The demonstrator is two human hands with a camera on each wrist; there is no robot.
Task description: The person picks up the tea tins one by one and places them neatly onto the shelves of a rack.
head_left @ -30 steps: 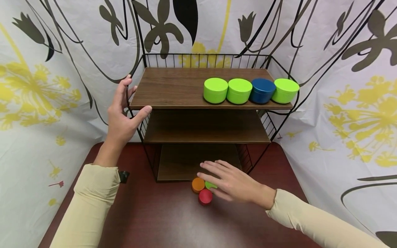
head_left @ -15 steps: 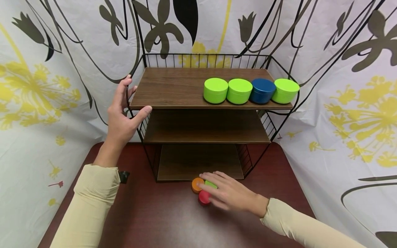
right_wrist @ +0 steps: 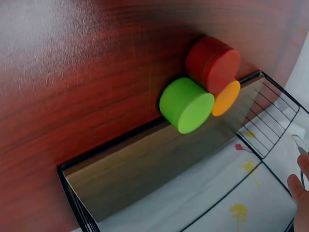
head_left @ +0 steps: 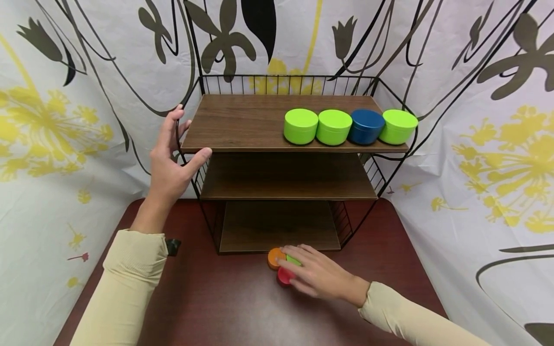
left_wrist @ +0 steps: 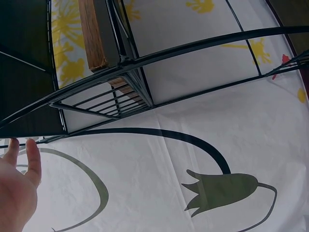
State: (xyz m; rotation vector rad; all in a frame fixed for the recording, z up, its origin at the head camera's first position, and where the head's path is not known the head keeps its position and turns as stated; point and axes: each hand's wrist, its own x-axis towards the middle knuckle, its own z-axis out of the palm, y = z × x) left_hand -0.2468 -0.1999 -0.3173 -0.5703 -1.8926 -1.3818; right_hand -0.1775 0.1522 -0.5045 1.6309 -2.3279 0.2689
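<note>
My left hand (head_left: pixel 168 166) holds the upper left corner of a wire-framed shelf rack (head_left: pixel 235 146), thumb at the top board's front edge and fingers outside the black frame. In the left wrist view, fingers (left_wrist: pixel 33 162) meet the frame at lower left. My right hand (head_left: pixel 319 271) is over three small round tins on the table: orange (head_left: pixel 275 258), green (head_left: pixel 293 260) and red (head_left: pixel 284 276). Its fingers are extended and partly cover the green and red ones. In the right wrist view, the green tin (right_wrist: pixel 186 105) stands beside the red (right_wrist: pixel 212 65) and orange (right_wrist: pixel 226 99) ones.
Right of centre on the top board, a row holds two green tins (head_left: pixel 300 126), a blue tin (head_left: pixel 366 127) and another green tin (head_left: pixel 398 127). Two lower boards (head_left: pixel 287 180) sit beneath. A dark red table (head_left: pixel 207 302) lies in front; patterned cloth (head_left: pixel 476 192) surrounds the rack.
My right hand has moved down and slightly toward me over the three tins, covering part of the red one. The left hand and the tins have stayed put.
</note>
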